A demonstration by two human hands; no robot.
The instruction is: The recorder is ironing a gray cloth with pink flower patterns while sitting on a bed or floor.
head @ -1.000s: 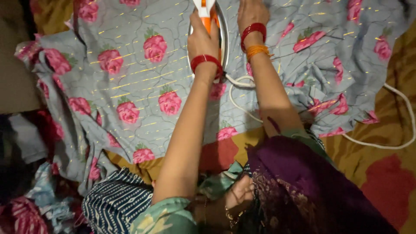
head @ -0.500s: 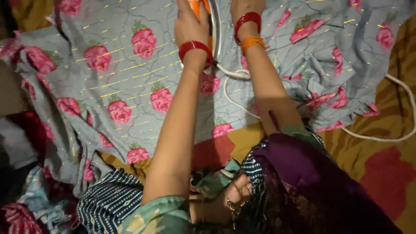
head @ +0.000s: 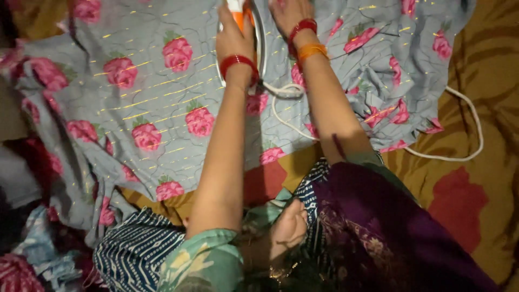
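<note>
Now my left hand (head: 233, 40), fingers clenched round the iron (head: 241, 21), has slid further left across the grey cloth (head: 146, 92), right hand (head: 289, 12) pressing flat, so that strip is done.

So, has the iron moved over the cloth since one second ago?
Yes, slightly. Against the pink rose printed beside it, the iron has slid away from the person, toward the top edge.

1. One iron (head: 240, 16) is showing.
2. One white cord (head: 465, 108) is trailing.
3. One grey rose-print cloth (head: 151, 92) is lying spread.
4. Two hands are showing: left (head: 233, 38), right (head: 289, 12).
5. Three bangles are showing.
</note>
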